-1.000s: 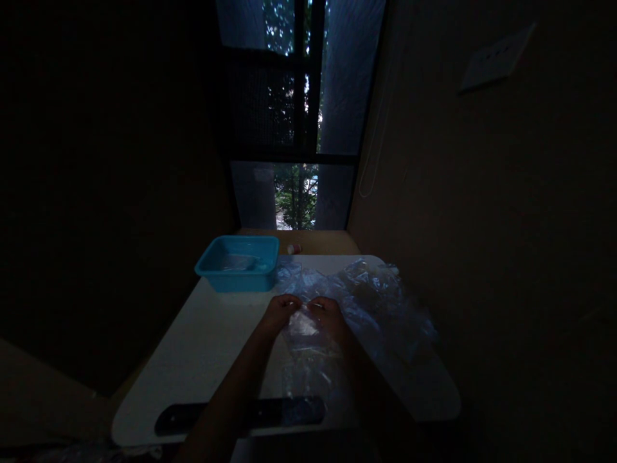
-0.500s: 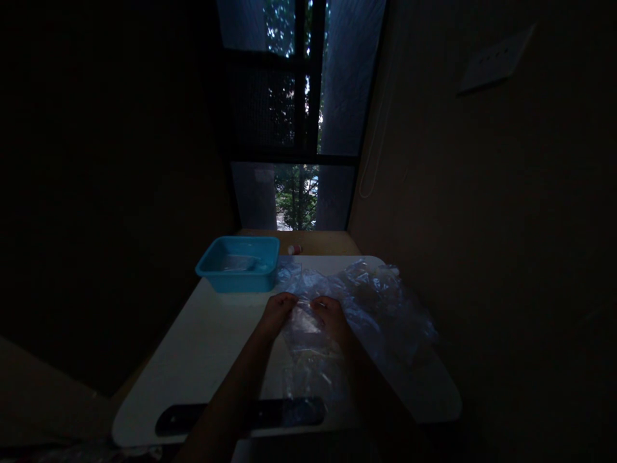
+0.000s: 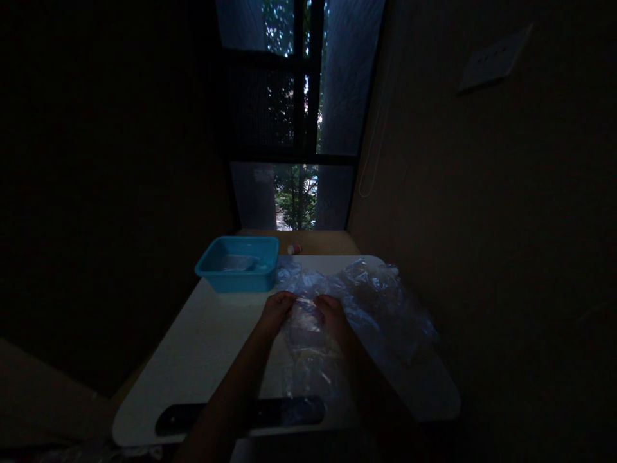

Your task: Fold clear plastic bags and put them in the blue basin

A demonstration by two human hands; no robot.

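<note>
Between my two hands is a clear plastic bag, its film hanging down toward the table's near edge. My left hand pinches the bag's left side near the top. On the opposite side my right hand grips it with thumb and fingers closed. More crumpled clear plastic bags lie in a heap to the right of my right hand. Beyond my left hand stands a light-blue plastic basin with some clear plastic inside. Dim light hides the fine details of the film.
A white table with rounded corners carries everything, with a black slot along its near side. A small pinkish-white object lies on the wooden ledge by the window. Walls flank both sides.
My hands have moved slightly farther apart at the top of the bag, stretching the film between them. The basin and the heap have stayed in place.
</note>
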